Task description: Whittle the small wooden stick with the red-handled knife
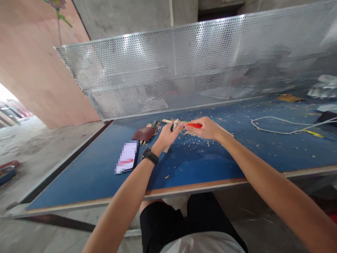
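Observation:
My left hand (167, 135), with a black watch on its wrist, is closed around a small pale piece of wood (176, 123). Its shape is mostly hidden by the fingers. My right hand (207, 128) grips an orange-handled knife (195, 125), whose tip end meets the left thumb and the wood. Pale wood shavings (193, 134) lie scattered under and around both hands. Flat wooden strips stick out behind and below the left hand. Left of it, a curled reddish-brown sheet (144, 133) rests over several thin sticks.
A lit phone (127, 156) lies on the blue tabletop (86, 172), left of my wrist. A perforated metal panel (158, 73) borders the back edge. To the right are a looped white cable (276, 131), a yellow strip (314, 133) and a yellow-brown piece (290, 98).

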Tool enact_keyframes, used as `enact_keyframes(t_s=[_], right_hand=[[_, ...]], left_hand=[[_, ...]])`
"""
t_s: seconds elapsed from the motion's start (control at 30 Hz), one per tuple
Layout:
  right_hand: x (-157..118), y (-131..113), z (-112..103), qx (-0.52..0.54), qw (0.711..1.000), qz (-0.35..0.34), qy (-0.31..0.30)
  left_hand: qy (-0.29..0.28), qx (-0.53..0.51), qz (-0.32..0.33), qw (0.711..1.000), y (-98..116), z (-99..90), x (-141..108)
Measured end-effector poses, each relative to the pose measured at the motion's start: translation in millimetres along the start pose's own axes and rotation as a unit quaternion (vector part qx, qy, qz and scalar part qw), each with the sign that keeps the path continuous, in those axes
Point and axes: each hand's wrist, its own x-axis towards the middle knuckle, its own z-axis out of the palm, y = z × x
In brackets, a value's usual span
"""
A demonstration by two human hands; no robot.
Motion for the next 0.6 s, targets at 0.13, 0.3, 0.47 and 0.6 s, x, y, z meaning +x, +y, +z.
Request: enact_keyframes(t_s=[0.13,0.3,0.47,0.6], right_hand=[[0,-5,5,-0.111,0.991,0.003,0.070],[-2,-13,11,-0.222,0.968,0.010,0.114],[-2,-19,17,-0.249,0.958,0.014,0.140],[-1,-14,13,-0.149,0.982,0.010,0.115]], left_hand=[[-0.001,0.002,-0.004,1.000,-3,-0.3,2],[-0.001,0.008,-0.023,1.000,-7,-0.3,3],[0.008,0.002,-0.039,0.999,-8,1.4,4],[0.022,-0.016,-0.047,0.999,-4,2.0,4]])
